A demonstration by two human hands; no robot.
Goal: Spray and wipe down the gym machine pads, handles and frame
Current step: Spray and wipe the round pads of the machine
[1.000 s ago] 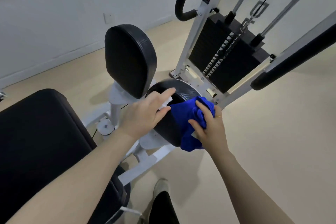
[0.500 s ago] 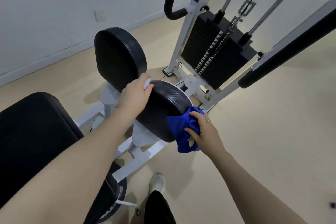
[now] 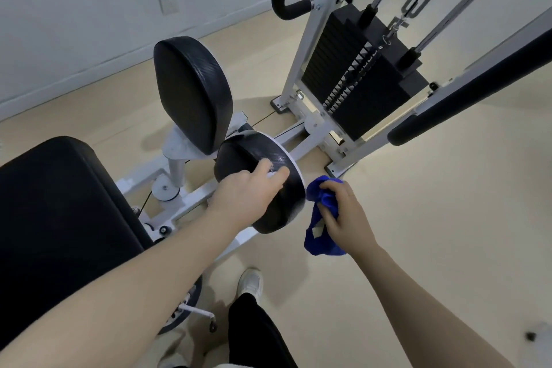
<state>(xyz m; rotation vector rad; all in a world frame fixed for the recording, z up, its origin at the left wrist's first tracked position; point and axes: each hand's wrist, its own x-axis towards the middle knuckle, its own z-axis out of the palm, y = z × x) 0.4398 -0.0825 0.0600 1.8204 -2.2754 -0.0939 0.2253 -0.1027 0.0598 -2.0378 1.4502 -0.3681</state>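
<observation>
The near black round pad on the white machine frame sits under my left hand. That hand lies on the pad's face, its fingers curled round a small white object, of which only a sliver shows. Just right of the pad's rim, off its surface, my right hand grips a bunched blue cloth. A second, taller black pad stands upright behind the near one.
A black seat cushion fills the left. The weight stack with cables stands behind, a curved black handle above it and a padded bar at right. My shoe is on the beige floor below.
My right hand has drawn the blue cloth down and off the near pad's right side. My left hand has slid from the pad's top edge onto its face.
</observation>
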